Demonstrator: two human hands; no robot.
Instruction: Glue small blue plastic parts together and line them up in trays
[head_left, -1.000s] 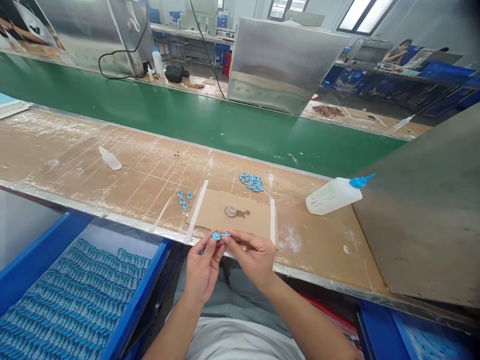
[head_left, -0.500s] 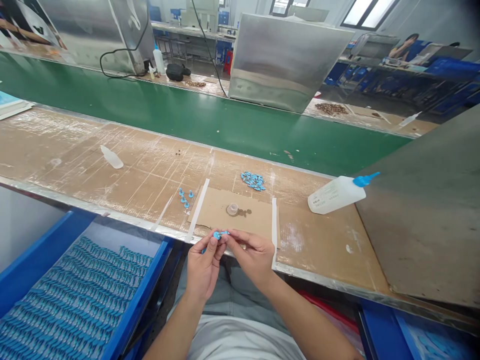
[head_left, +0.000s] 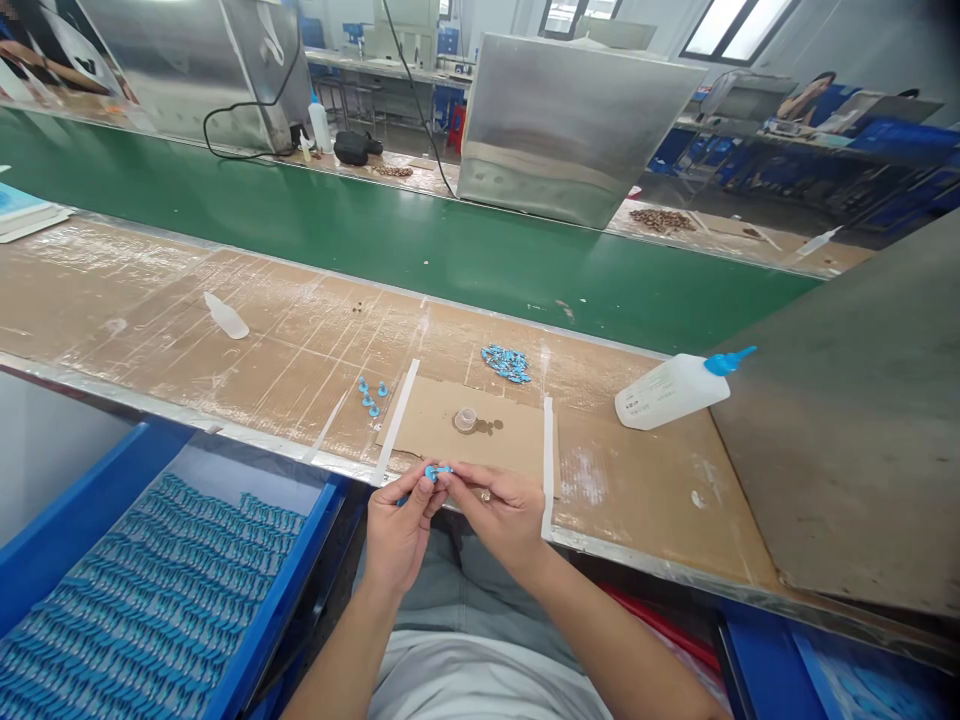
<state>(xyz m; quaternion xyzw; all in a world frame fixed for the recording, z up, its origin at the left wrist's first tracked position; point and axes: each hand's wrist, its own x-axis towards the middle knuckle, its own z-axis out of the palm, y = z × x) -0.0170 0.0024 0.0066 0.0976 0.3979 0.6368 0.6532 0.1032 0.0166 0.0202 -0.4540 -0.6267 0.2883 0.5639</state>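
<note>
Blue tray [head_left: 82, 508], filled with rows of blue pieces, sat below the counter [head_left: 630, 490]. Small white bottle [head_left: 226, 316] lay tipped. Left hand [head_left: 397, 535] — grip closed on a small blue piece [head_left: 432, 473], which was held at the counter's front edge. Clear cup [head_left: 466, 416] stood on cardboard [head_left: 427, 400]. Right hand [head_left: 510, 510] — grip pinched the same piece's right end. Large bottle [head_left: 667, 392] lay rightmost.

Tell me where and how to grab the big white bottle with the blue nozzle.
Grip the white bottle around mid-body, probably from above: it lies on its side, broad flank exposed, while its narrow blue nozzle points toward the metal panel.
</note>
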